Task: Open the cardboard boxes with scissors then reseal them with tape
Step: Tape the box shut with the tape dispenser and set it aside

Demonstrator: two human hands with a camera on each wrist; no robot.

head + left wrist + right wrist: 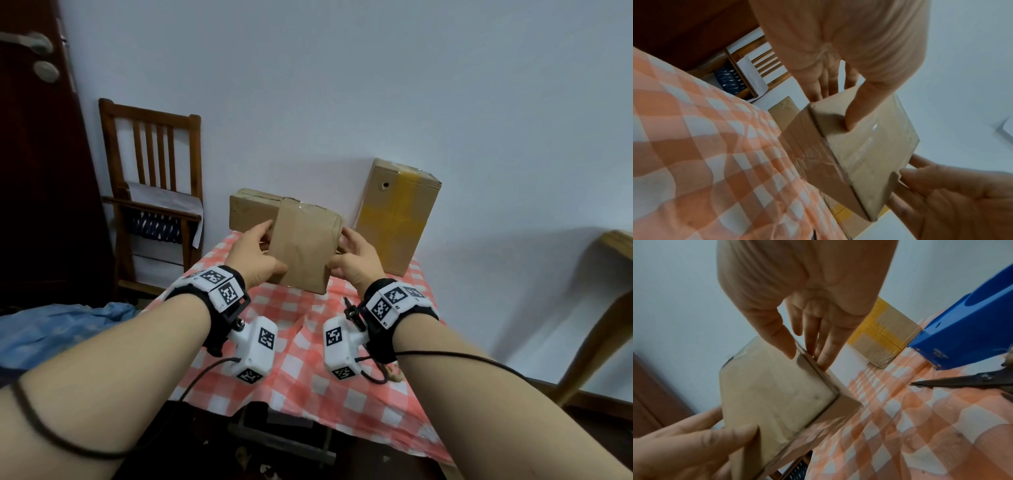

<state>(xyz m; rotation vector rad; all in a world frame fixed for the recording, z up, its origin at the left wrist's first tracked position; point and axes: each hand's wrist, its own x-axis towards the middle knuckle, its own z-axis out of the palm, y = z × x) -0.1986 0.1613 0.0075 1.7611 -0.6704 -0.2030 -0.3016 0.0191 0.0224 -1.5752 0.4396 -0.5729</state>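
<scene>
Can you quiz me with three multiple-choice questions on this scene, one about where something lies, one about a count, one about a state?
1. Where do the scissors lie?
A. On the checked tablecloth, beside the blue tape dispenser
B. On the wooden chair
C. In the right hand

2. How many cardboard boxes are in view?
A. One
B. Three
C. Five

3. What state is the small box in?
A. Lying flat, cut open
B. Held between both hands, taped
C. Crushed on the floor

Answers:
1 A: the right wrist view shows the blades on the cloth next to the dispenser.
2 B: the small box, a flat box behind it and a tall box with yellow tape.
3 B: the left hand and the right hand hold its sides, with glossy tape across its faces.
</scene>
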